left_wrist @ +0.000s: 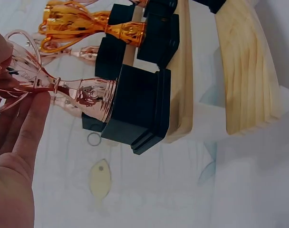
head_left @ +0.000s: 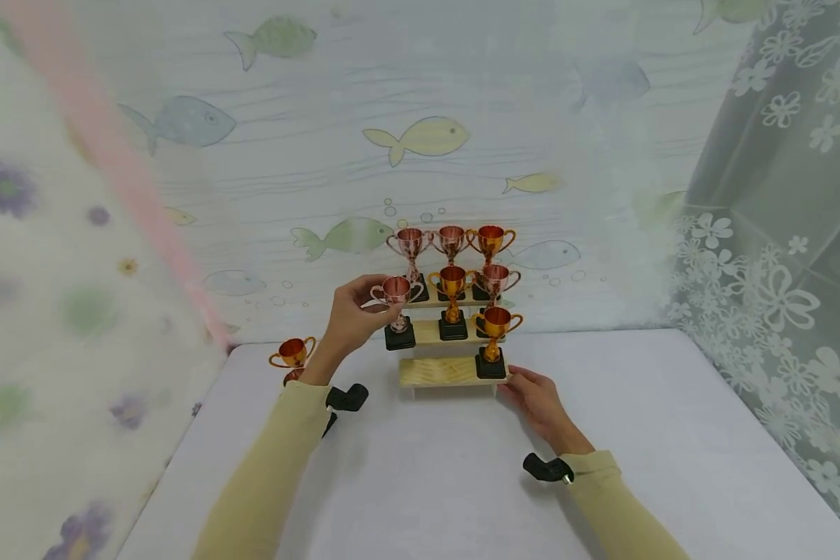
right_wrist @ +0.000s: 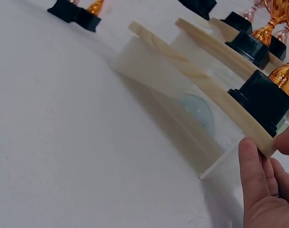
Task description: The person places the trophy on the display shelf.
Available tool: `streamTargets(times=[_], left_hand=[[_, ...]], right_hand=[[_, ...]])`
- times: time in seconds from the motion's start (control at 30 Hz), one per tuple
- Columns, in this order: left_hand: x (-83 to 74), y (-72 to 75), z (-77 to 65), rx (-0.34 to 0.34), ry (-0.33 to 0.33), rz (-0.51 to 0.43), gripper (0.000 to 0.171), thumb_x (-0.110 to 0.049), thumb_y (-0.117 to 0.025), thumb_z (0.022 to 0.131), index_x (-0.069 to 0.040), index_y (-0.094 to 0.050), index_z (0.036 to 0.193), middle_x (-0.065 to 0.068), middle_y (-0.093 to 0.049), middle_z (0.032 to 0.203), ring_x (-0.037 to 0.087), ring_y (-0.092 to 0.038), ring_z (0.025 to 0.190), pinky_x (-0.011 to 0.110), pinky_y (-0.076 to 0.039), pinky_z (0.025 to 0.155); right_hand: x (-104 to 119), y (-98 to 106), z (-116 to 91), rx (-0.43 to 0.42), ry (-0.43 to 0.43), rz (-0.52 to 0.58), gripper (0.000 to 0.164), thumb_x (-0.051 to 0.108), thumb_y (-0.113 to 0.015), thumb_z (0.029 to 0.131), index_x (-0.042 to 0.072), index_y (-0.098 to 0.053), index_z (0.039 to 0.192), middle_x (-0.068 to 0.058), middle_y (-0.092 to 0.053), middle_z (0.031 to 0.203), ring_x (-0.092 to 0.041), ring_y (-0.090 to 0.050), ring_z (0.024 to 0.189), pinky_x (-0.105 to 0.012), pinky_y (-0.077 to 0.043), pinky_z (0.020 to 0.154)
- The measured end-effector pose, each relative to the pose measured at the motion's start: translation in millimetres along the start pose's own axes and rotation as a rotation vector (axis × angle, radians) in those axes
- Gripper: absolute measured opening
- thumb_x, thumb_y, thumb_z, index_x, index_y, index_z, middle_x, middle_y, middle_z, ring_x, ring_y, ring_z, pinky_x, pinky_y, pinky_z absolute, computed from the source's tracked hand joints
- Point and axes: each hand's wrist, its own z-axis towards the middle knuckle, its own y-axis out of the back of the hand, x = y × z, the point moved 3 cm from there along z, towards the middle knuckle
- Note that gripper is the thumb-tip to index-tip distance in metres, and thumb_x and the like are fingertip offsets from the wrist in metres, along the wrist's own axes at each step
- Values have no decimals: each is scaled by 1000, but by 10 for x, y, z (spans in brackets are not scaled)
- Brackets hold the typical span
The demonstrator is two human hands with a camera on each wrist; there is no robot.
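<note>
My left hand (head_left: 353, 319) grips a rose-gold trophy cup (head_left: 397, 293) by its bowl. The cup's black base (left_wrist: 137, 104) is at the left end of the middle wooden shelf (head_left: 425, 332); whether it rests there I cannot tell. A gold trophy (head_left: 453, 284) and a rose-gold trophy (head_left: 495, 281) stand to its right. My right hand (head_left: 540, 400) pinches the right end of the lowest shelf (head_left: 437, 372), thumb above and fingers beneath, as the right wrist view shows. Beside that thumb stands a gold trophy (right_wrist: 282, 78). Three trophies line the top shelf (head_left: 423, 302).
At the table's left, partly behind my left forearm, stand a gold trophy (head_left: 293, 352) and a reddish one (head_left: 292, 376). The tiered stand has clear supports (right_wrist: 158, 85) on a white tabletop (head_left: 420, 474). A fish-patterned curtain (head_left: 266, 194) hangs close behind it.
</note>
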Motion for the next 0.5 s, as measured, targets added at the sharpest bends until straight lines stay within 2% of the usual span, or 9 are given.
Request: streamTargets(times=[0.23, 0.5], left_hand=[[111, -117, 72, 7, 33, -28, 44, 2, -79, 84, 6, -64, 125, 23, -65, 116, 13, -65, 89, 27, -62, 85], [201, -176, 122, -62, 78, -64, 43, 4, -80, 82, 6, -65, 123, 14, -66, 105, 15, -63, 87, 26, -62, 83]], right_hand=[[-9, 3, 5, -4, 8, -5, 53, 9, -45, 106, -9, -30, 154, -27, -35, 158, -17, -58, 121, -23, -51, 103], [-7, -11, -2, -14, 11, 3, 54, 10, -46, 106, -9, -30, 154, -27, -35, 158, -12, -61, 114, -21, -53, 99]])
